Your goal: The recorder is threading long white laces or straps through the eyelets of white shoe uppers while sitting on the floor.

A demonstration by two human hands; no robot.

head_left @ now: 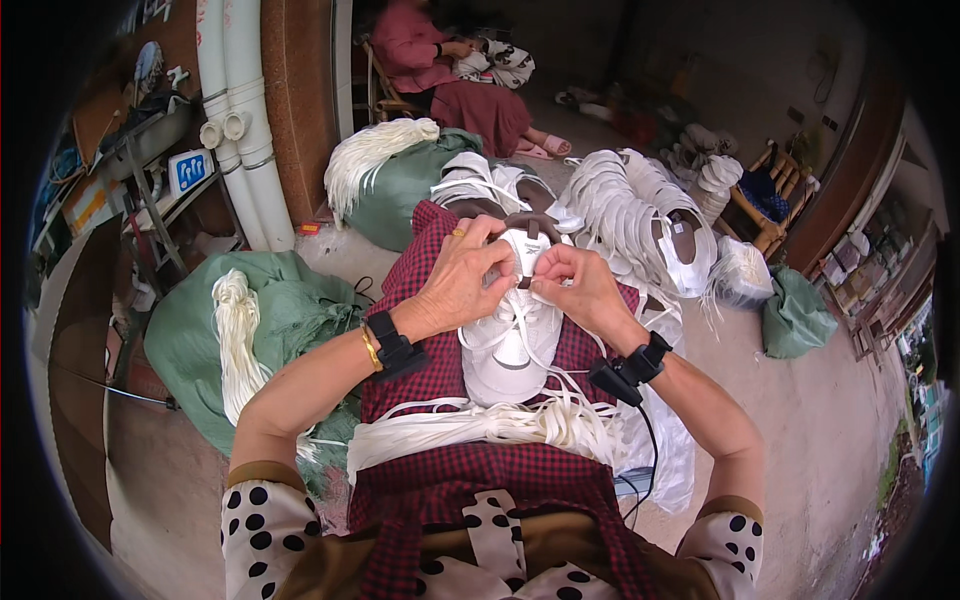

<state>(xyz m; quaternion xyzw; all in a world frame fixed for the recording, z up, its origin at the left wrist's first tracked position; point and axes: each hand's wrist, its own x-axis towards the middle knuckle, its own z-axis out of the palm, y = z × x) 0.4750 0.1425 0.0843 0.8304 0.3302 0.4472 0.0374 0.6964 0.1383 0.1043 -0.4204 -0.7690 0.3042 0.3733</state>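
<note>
A white sneaker [505,355] rests on my lap, toe toward me, on a red-and-black checked apron [400,345]. My left hand [468,272] is closed on the left side of its opening, by the tongue [528,245]. On the opposite side, my right hand [580,290] pinches at the eyelet edge; a white shoelace [520,318] runs up to its fingertips, which partly hide what they grip. Loose lace lies over the sneaker's front. Across my lap, nearer me, spreads a thick bundle of white laces [485,428].
More white sneakers [625,205] stand in stacked rows beyond my knees. Green sacks [190,330] sit at left and ahead, with lace bundles [238,330] on them. Another green sack [797,312] is at right. A seated person in pink [410,50] works farther back.
</note>
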